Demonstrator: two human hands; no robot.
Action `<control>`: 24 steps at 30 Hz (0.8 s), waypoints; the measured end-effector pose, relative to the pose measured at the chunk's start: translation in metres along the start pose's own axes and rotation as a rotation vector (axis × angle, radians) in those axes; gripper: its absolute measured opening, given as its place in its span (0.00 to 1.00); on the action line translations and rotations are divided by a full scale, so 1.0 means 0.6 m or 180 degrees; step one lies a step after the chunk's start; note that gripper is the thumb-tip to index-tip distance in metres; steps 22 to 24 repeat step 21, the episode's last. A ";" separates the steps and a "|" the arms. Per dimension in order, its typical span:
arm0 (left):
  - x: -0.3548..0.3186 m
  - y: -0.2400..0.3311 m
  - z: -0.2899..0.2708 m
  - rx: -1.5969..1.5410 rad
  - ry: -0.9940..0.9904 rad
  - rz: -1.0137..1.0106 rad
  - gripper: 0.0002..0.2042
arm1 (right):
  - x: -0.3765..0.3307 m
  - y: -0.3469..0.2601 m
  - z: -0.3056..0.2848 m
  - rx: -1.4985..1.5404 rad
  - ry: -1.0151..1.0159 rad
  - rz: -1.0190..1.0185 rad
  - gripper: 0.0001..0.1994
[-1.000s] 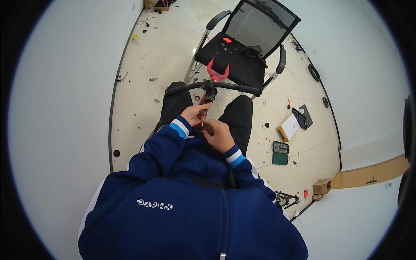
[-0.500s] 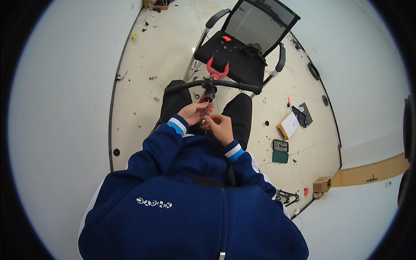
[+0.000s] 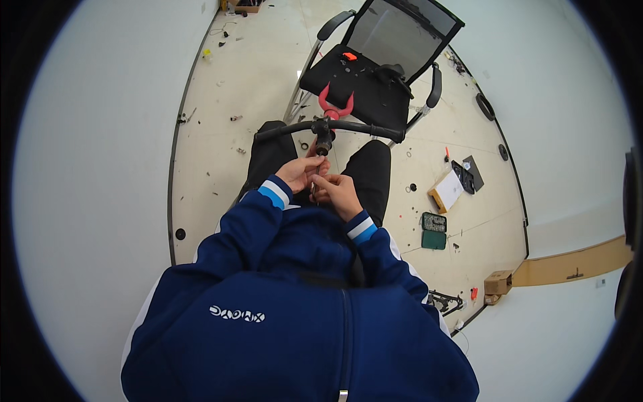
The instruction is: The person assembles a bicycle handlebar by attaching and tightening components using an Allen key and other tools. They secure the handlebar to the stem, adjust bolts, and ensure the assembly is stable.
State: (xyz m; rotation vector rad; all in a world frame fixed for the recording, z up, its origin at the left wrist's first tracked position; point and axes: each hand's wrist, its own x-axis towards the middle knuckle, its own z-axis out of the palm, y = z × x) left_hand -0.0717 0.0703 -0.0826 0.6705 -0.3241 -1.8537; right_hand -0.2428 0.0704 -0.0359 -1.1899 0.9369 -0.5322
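Between my knees stands a black handlebar [image 3: 358, 127], joined by a dark stem [image 3: 324, 142] to a pink two-pronged fork [image 3: 335, 110] that points away from me. My left hand [image 3: 296, 173] is closed at the stem's near end, one finger reaching up beside it and the thumb lying across the tip of a thin dark rod-shaped tool [image 3: 317, 171]. My right hand [image 3: 340, 194] pinches that tool lower down, thumb against fingers. The tool meets the stem's end. Its exact kind is too small to make out, and my fingers partly cover it.
Just beyond the fork is a black mesh armchair [image 3: 348, 84] with an orange item [image 3: 349, 57] and a dark object [image 3: 390, 72] on its seat. On the floor at right lie an open green case [image 3: 434, 240], a white-topped box [image 3: 447, 193] and a black tray [image 3: 462, 175]. Small parts are scattered around.
My right hand has shifted slightly on the tool, and its fingers have curled closer. The tool's lower part shows less. My left hand and the handlebar stay nearly in place.
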 end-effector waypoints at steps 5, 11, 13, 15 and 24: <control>0.007 -0.002 -0.004 -0.0019 -0.0090 0.0003 0.08 | 0.005 0.006 -0.005 0.0023 -0.0004 0.0035 0.15; 0.012 0.003 -0.006 -0.0023 -0.0039 -0.0057 0.09 | 0.002 -0.001 -0.004 0.0293 -0.0067 0.0113 0.14; 0.015 0.002 -0.011 -0.0050 -0.0046 -0.0107 0.09 | 0.010 -0.002 -0.006 0.0485 -0.0186 0.0221 0.14; 0.017 0.009 -0.012 -0.0036 -0.0054 -0.0150 0.10 | 0.011 -0.005 -0.006 0.0636 -0.0259 0.0273 0.14; -0.002 0.027 -0.015 0.0400 -0.0145 -0.0356 0.16 | 0.017 -0.008 -0.008 0.1145 -0.0351 0.0350 0.15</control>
